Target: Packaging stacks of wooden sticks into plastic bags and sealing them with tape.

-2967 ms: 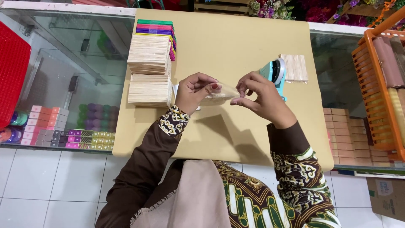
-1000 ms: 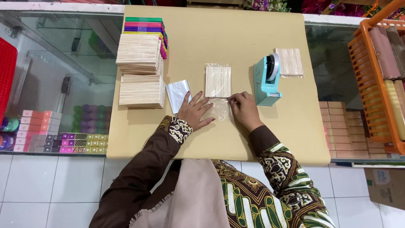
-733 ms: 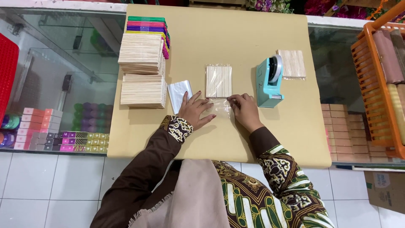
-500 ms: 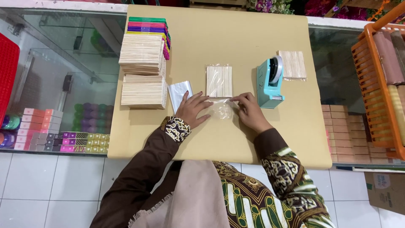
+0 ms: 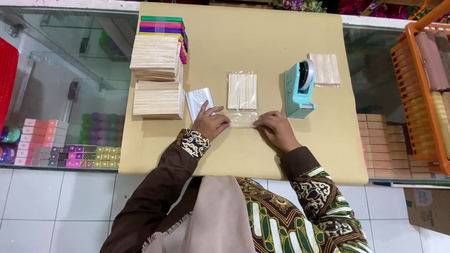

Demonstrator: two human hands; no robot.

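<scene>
Left hand [image 5: 211, 124] and right hand [image 5: 276, 129] pinch the bag [image 5: 242, 99] flap beside the dispenser [image 5: 300, 89]; loosened grip may spill sticks.

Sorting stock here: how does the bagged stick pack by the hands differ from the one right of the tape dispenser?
The near pack lies in front of both hands, its open plastic flap pinched by the left hand and right hand; the far pack lies untouched beyond the teal tape dispenser. The near pack sits square to the table edge, the far pack slightly turned. Both hold pale wooden sticks in clear plastic.
</scene>
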